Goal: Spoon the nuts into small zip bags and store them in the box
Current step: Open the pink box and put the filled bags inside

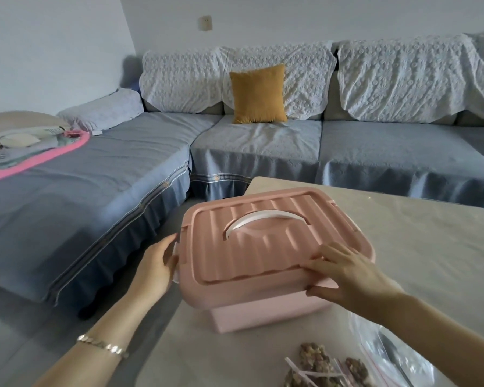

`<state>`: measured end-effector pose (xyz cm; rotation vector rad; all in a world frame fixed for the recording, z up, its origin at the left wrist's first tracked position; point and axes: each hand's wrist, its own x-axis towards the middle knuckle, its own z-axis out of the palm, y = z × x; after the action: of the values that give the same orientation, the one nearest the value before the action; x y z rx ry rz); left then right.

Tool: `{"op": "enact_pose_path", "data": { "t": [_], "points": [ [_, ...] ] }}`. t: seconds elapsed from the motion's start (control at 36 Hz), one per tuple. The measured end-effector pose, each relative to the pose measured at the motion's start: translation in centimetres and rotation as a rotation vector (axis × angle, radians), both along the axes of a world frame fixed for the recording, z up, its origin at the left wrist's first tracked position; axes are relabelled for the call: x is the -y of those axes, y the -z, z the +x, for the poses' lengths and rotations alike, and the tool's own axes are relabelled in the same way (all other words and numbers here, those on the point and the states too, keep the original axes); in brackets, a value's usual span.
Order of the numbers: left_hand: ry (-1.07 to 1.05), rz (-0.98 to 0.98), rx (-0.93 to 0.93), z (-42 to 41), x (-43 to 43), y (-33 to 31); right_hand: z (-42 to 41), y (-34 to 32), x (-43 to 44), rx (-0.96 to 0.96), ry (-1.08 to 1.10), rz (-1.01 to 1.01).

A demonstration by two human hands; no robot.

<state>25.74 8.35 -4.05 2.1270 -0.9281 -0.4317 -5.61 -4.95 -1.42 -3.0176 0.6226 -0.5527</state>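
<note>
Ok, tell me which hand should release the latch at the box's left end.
Left. The left hand touches the white latch on the pink box; the right hand pinches the lid's front edge, away from it.

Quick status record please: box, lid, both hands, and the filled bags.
box: pink plastic storage box on beige table
lid: pink ribbed lid on the box, white handle folded down
left hand: touches white side latch
right hand: pinches the lid's front rim, fingers on top, thumb beneath
bags: small nut-filled zip bags outside the box, near the table's front edge
</note>
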Motion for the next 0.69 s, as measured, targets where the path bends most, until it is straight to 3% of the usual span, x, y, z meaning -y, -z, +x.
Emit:
{"op": "enact_pose_path", "data": {
  "t": [0.06,0.19,0.39,0.56,0.69],
  "points": [
    [-0.052,-0.072,-0.007,-1.5,-0.7,-0.7,0.3,0.3,-0.2,0.012,-0.009,-0.019],
    [-0.036,-0.11,-0.231,-5.2,-1.5,-1.2,1.1,0.3,-0.5,-0.006,0.029,0.122],
    [0.119,-0.225,-0.255,-6.5,-2.0,0.3,1.1,-1.1,0.4,0.054,0.142,0.368],
    [0.104,-0.27,-0.337,-6.1,-1.1,2.0,0.6,-2.8,0.7,0.159,0.156,0.353],
    [0.164,-0.333,-0.162,-7.3,-1.2,1.8,-2.5,-4.4,1.8,0.278,0.232,0.277]
  ]
}}
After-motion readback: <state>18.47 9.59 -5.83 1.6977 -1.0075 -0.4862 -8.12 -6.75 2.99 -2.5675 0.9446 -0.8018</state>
